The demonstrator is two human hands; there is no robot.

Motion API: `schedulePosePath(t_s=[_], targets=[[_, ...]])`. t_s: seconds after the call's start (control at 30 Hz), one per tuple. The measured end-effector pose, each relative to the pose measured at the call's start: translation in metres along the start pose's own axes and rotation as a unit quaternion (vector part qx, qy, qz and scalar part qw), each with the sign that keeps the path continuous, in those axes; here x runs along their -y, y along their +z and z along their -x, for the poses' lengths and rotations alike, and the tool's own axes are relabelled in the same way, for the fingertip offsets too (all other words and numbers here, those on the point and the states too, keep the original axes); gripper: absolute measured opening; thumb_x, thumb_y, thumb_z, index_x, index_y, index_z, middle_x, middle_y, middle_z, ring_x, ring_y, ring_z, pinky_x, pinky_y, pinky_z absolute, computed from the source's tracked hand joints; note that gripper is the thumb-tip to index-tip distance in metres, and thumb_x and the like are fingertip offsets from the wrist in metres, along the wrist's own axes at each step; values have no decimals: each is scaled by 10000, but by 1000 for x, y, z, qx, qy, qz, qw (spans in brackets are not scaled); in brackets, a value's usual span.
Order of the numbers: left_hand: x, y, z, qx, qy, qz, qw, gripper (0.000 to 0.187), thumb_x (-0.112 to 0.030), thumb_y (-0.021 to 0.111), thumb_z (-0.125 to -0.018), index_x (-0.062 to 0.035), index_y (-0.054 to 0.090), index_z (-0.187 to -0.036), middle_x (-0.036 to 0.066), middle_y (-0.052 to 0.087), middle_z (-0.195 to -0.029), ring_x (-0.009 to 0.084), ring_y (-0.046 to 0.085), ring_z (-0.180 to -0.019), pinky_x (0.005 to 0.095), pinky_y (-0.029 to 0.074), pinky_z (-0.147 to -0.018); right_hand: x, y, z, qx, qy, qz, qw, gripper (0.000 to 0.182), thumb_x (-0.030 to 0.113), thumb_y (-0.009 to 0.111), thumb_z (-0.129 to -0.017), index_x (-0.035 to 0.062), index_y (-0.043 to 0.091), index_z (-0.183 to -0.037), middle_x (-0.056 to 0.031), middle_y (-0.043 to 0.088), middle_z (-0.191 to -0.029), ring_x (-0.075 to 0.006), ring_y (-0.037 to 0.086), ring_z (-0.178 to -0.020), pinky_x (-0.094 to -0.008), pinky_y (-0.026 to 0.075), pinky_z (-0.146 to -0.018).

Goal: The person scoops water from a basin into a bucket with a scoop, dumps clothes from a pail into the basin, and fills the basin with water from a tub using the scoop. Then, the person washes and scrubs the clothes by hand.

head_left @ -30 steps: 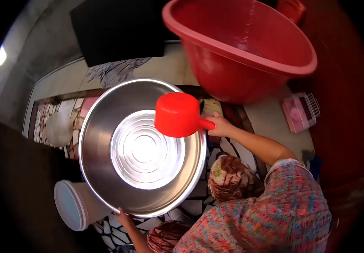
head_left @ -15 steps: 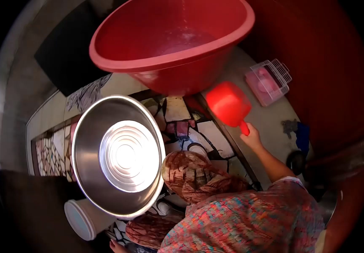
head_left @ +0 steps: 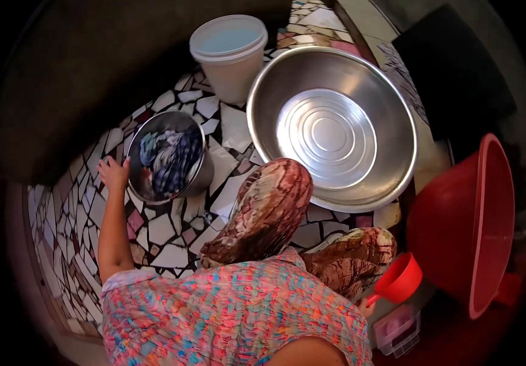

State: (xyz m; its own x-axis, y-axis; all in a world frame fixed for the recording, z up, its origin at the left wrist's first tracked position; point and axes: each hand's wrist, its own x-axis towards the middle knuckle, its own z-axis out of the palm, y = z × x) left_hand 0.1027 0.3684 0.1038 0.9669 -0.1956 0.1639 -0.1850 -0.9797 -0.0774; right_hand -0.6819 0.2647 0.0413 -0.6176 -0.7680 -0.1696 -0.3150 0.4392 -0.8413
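Observation:
My left hand (head_left: 113, 172) is stretched out with its fingers spread, right at the left rim of a small metal pail (head_left: 205, 177). Wadded clothes (head_left: 174, 160), dark blue, checked and pale, fill the pail. On my other side, my right hand (head_left: 365, 308) is closed around the handle of a red plastic dipper (head_left: 399, 279), held beside my right knee. The dipper overlaps the lower part of a big red tub (head_left: 443, 226) in this view. In front of my knees stands a wide, shiny metal basin (head_left: 330, 131) with only bare metal inside.
A white lidded bucket (head_left: 231, 73) stands behind the pail, close to the basin. The floor (head_left: 171, 235) is broken-tile mosaic. A dark panel-like object (head_left: 458, 73) is at the upper right. Below the dipper lies a clear box with pink contents (head_left: 397, 329).
My view has swung left, bringing the pail of clothes into sight. My left hand now reaches to the pail's rim. The dipper stays in my right hand.

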Motion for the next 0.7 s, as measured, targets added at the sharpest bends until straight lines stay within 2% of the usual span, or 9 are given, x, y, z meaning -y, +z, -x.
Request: schedulePosePath(t_s=[0.1,0.17,0.2,0.27,0.37,0.5,0.6,0.63,0.7], targets=[[61,24,-5,80,-80,79,990,860,-648,494,-755,48,407,-1253,299,400,-1285,421,353,-1224,460,293,-1005,49,1,-34,47,-82,38,995,480,55,531,-719,-40,491,-1188,-77,555,-821,-147,519,-653,-276,435,-594],[93,78,10,146,-109,212,960,906,-701,464,-736,113,504,-1132,318,558,-1067,426,533,-1040,479,380,-919,109,14,-62,98,-187,16,977,457,50,544,-717,-55,496,-1159,-72,554,-853,-146,517,-681,-268,435,-617],[100,97,18,192,-120,229,947,893,-689,495,-733,130,527,-1087,309,565,-1060,392,575,-967,455,453,-808,129,16,-77,122,-227,-5,966,441,47,554,-720,-60,499,-1144,-69,553,-869,-145,515,-695,-262,433,-628],[73,58,71,326,-254,425,805,799,-659,556,-732,61,547,-1077,156,585,-893,264,580,-721,377,485,-572,192,30,-89,130,-284,40,949,409,40,566,-737,-52,499,-1130,-52,541,-867,-130,505,-707,-248,422,-638],[55,68,118,340,-291,555,701,715,-611,566,-765,0,494,-1128,136,559,-935,271,594,-747,370,524,-592,284,80,-64,181,-284,-62,940,395,25,557,-752,-43,495,-1137,-46,535,-835,-111,500,-688,-234,413,-630],[33,78,143,274,-323,678,600,458,-411,642,-798,-21,441,-928,138,575,-818,226,612,-603,361,550,-519,353,156,-59,315,-272,-95,904,413,36,535,-755,-58,479,-1152,-56,527,-806,-115,492,-643,-235,408,-600],[28,70,125,240,-334,682,605,414,-371,638,-806,-29,437,-922,116,582,-807,209,611,-588,353,548,-508,391,209,-18,439,-208,-158,860,427,60,528,-759,-74,456,-1158,-58,509,-801,-114,495,-639,-223,400,-573],[24,68,118,220,-335,703,587,374,-329,634,-812,-34,433,-925,101,585,-803,204,610,-572,342,541,-475,394,221,-8,451,-196,-176,853,430,65,533,-761,-73,454,-1160,-56,504,-799,-112,497,-643,-223,402,-567],[26,74,108,209,-312,691,618,301,-250,628,-799,-33,485,-952,82,587,-753,193,603,-541,314,506,-401,393,240,8,468,-179,-201,842,432,70,538,-763,-72,451,-1161,-54,499,-796,-110,499,-648,-223,405,-560]])
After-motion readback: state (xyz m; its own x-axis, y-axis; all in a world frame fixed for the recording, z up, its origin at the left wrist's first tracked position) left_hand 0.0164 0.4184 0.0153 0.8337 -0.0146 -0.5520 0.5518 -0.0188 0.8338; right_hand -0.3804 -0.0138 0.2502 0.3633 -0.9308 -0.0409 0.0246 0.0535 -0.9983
